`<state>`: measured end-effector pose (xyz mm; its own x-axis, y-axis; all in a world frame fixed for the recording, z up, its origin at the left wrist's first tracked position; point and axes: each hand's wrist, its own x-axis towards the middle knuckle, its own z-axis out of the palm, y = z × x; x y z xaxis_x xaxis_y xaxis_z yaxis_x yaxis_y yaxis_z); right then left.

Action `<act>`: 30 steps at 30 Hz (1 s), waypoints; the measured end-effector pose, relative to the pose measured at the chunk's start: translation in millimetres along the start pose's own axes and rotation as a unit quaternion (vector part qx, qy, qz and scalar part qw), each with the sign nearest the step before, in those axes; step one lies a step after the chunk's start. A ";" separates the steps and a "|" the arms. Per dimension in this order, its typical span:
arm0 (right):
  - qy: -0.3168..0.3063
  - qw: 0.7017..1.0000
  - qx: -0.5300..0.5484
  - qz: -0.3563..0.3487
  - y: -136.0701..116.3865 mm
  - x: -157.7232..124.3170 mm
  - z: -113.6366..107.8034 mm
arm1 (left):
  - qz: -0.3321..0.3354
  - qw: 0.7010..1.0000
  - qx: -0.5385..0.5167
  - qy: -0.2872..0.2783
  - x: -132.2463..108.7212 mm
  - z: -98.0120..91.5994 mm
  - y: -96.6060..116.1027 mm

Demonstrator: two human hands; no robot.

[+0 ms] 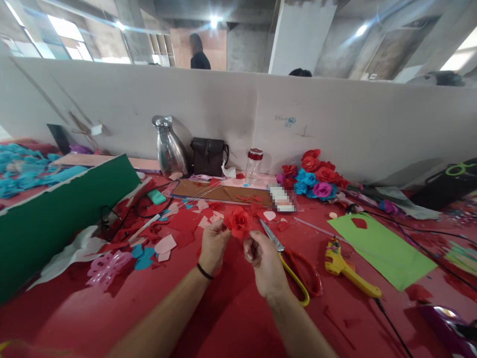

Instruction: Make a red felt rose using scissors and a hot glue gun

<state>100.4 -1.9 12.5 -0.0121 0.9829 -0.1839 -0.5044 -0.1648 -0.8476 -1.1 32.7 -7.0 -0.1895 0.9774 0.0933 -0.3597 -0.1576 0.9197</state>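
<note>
A red paper rose point(237, 222) is held up between my two hands, over the red tabletop. My left hand point(215, 247), with a dark band on its wrist, pinches the flower's left petals. The curled fingers of my right hand point(264, 256) close at its lower right petal; the fingertips are partly hidden. Just right of that hand lie scissors point(288, 263) with red and yellow handles, blades pointing away. Farther right rests a yellow glue gun point(350, 272). Cut petals of red, pink and blue paper point(144, 258) are scattered to the left.
A green board point(74, 214) stands at the left. Along the back wall are a metal jug point(169, 146), a dark bag point(209, 156), a glass jar point(253, 169) and finished paper flowers point(316, 174). A light green sheet point(383, 251) and cords lie right.
</note>
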 end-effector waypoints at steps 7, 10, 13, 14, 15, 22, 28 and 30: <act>0.012 0.999 -0.003 -0.032 -1.7 -0.5 0.0 | -0.012 1.000 -0.010 -0.004 -0.8 -0.6 0.0; 0.032 0.999 0.012 -0.022 -1.7 -0.3 -0.4 | -0.017 1.000 -0.008 -0.005 -1.1 -0.6 0.7; 0.025 1.000 -0.006 -0.002 -0.5 -2.2 1.5 | -0.023 1.000 -0.004 -0.005 -1.5 -0.1 2.4; 0.016 1.000 -0.015 0.004 0.1 -3.3 2.6 | -0.022 1.000 -0.007 -0.005 -1.6 0.1 2.9; 0.005 1.000 -0.023 0.007 0.8 -4.4 3.9 | -0.019 1.000 -0.010 -0.003 -1.6 0.2 3.3; -0.004 0.998 -0.055 -0.006 3.7 -8.8 9.8 | 0.003 1.000 -0.018 0.018 0.0 -0.6 1.0; -0.014 0.996 -0.088 -0.002 2.6 -10.4 9.4 | 0.020 0.997 -0.012 0.069 2.3 -2.8 4.2; -0.016 0.995 -0.099 -0.003 3.2 -10.2 8.4 | 0.031 0.996 -0.013 0.087 3.9 -4.6 4.9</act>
<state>91.7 -11.8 15.9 -0.0386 0.9856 -0.1649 -0.3255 -0.1684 -0.9304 -7.9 35.1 -3.9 -0.3662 0.9270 0.0809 -0.3657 -0.2233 0.9035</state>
